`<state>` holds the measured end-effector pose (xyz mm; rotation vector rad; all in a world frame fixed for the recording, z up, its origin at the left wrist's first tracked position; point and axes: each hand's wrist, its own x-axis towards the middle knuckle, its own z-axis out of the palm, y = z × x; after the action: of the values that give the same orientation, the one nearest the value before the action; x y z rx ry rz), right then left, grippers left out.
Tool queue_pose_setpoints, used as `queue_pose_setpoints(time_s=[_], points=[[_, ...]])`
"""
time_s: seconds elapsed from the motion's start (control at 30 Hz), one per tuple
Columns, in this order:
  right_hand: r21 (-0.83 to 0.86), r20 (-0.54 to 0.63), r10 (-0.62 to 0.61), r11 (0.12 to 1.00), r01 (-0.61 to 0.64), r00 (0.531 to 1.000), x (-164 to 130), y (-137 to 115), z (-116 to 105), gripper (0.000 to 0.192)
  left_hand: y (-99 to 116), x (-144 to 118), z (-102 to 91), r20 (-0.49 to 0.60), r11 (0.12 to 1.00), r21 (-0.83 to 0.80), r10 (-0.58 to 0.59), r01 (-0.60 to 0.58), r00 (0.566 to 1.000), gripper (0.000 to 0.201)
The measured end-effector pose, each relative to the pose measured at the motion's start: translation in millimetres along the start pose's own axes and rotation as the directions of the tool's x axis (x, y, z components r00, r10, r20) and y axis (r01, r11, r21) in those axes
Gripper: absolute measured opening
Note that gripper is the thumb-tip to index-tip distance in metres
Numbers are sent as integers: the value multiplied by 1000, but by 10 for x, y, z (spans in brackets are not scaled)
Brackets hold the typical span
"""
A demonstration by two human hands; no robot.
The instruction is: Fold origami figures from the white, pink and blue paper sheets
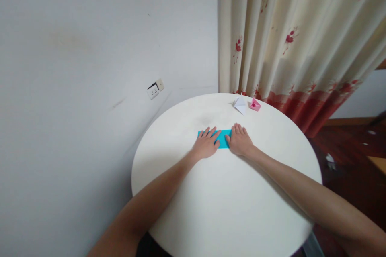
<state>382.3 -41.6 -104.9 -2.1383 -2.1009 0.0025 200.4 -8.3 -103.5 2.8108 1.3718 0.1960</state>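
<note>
A blue strip of paper [223, 139], apparently folded, lies flat on the round white table [229, 200]. My left hand [206, 143] rests on its left part with the fingers spread. On the right end lies my right hand [240, 139], palm down, its fingers stretched out close together and the thumb apart. Both hands press on the paper rather than grip it. The paper's right end is hidden beneath my right hand, and much of its left half is covered by my left.
Near the table's far edge stand a white folded paper piece [240, 105] and a pink folded paper piece [255, 105]. A wall with a socket [153, 92] rises at the left. Behind the table hangs a flowered curtain [271, 40].
</note>
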Motion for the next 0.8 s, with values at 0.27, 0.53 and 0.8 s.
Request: queue_pose_setpoints(time_s=[0.27,0.53,0.8], points=[[-5,-33,165,986,-165,986,61,97,28,79,-5,-3,1,11,1000,-12,-9,9,1000,54],[40,-114,-206,977,212,972,-9,-90,44,62,18,7,4,-15,1000,4,4,-4,1000,54],[62,-66,-294,953,298,954,-26,-110,61,56,29,18,7,-9,1000,-1,6,-6,1000,55]])
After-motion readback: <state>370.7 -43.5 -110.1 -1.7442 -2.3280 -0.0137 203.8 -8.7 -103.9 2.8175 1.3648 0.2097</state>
